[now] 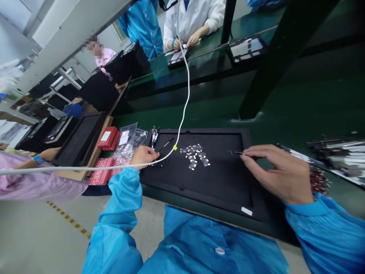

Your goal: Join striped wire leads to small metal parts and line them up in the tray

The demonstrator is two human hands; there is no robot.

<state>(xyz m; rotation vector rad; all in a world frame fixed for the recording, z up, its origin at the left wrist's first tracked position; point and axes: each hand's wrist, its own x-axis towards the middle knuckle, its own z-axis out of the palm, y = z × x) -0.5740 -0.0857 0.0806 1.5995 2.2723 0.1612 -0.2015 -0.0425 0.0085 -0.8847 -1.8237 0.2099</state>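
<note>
Two bare hands, well apart, above a black foam-lined tray (199,131). Right hand (276,173) over the tray's right part, thumb and fingertips (244,157) pinched on a thin dark strip (235,152). Left hand (144,156) curled at the tray's left side, whatever lies in its grip hidden, just beside a slim black rod (165,145). A white cable (186,91) running close under those fingers, across the tray's left corner and away over the far table edge, a yellow tag (175,147) on it. Mid-tray, between the hands, a loose scatter of small silver-and-black pieces (195,156). Along the tray's left edge, a small upright bunch of black-and-white strips (154,137). Beyond that edge, clear plastic bags (127,141) and red packets (108,137) on a cardboard sheet (71,176). Past the right edge of the green table (196,76), a stack of long strips (333,152). Across the table, a co-worker's hands (182,43) at a small tray (178,58).
</note>
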